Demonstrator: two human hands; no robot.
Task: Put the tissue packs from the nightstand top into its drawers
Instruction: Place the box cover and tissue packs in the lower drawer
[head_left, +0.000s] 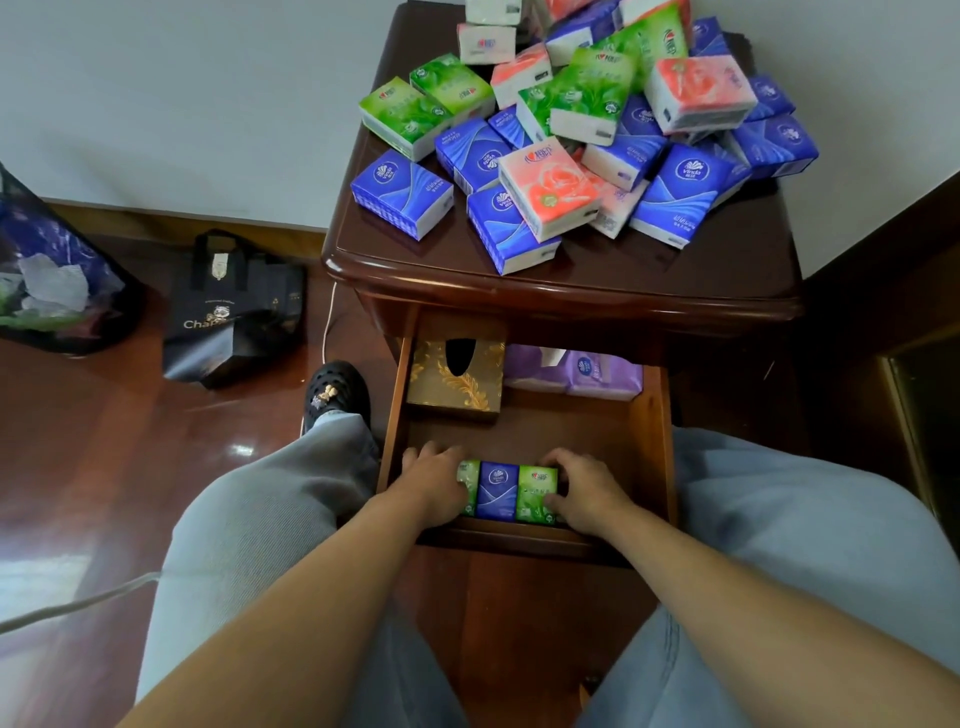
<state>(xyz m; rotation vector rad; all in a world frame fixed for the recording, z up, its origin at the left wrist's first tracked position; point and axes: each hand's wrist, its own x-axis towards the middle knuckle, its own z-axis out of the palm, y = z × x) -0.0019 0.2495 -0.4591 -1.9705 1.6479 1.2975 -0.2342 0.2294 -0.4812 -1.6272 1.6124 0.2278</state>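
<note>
While both hands press a row of three packs (508, 492) against the drawer's (655, 447) front wall, the left hand (434, 486) curls round the row's left end and the right hand (586, 491) round its right. Beyond the drawer, up on the nightstand top (415, 260), lies the remaining heap (587, 119); I judge both hands about equally near.

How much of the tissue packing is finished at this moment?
Done: only a short row of packs stands at the open drawer's front. In hand: left hand and right hand press that row together. Left: the big pile on the nightstand top.
</note>
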